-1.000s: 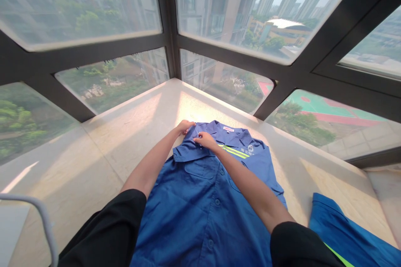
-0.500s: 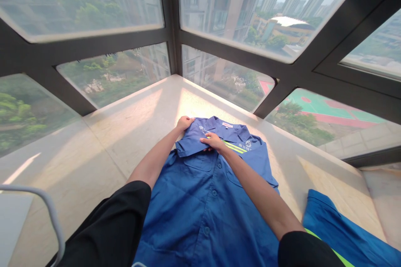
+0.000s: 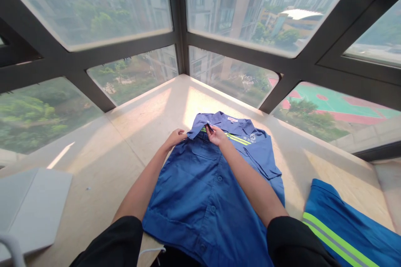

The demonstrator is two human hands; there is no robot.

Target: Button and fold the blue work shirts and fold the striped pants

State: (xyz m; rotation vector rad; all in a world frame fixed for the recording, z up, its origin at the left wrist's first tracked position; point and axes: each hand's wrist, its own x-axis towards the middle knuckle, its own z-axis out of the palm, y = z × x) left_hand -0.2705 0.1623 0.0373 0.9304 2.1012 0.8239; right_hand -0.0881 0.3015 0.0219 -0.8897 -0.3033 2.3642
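A blue short-sleeved work shirt with buttons, white print and yellow-green reflective stripes lies front up, collar away from me. My left hand is at the outer corner of its left-hand sleeve, fingers closed on the fabric edge. My right hand pinches the same sleeve near its cuff, lifting it a little over the chest. The sleeve on the right lies folded in across the shirt front. Part of the chest print is hidden by the raised cloth.
Blue folded cloth with a reflective stripe lies at the right. A white flat object and a grey curved tube are at the left. Windows with dark frames meet behind the pale stone ledge.
My left hand has moved down and left from the shoulder to the sleeve's corner. My right hand has raised the cuff edge. The view has shifted slightly left.
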